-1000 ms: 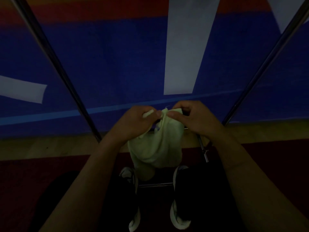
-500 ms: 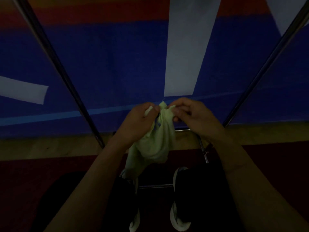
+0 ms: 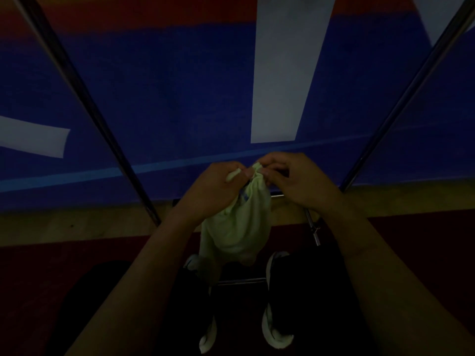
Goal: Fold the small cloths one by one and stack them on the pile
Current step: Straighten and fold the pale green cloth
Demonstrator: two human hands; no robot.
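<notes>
A small pale green cloth (image 3: 237,228) hangs bunched in front of me, in mid-air above my feet. My left hand (image 3: 214,191) pinches its top edge on the left. My right hand (image 3: 298,181) pinches the same top edge right beside it, the fingertips of both hands nearly touching. A bit of blue shows at the cloth's upper left. The rest of the cloth sags down loose. No pile of folded cloths is in view.
The scene is dim. Two slanted metal poles, the left pole (image 3: 84,104) and the right pole (image 3: 401,104), frame a blue banner (image 3: 167,98) ahead. A low metal bar (image 3: 241,280) lies between my white-soled shoes (image 3: 276,335). A dark red floor mat (image 3: 51,278) spreads either side.
The cloth, spread wider a second ago, is gathered into a narrow bunch. My hands have drawn closer together at its top edge and stay at about the same height.
</notes>
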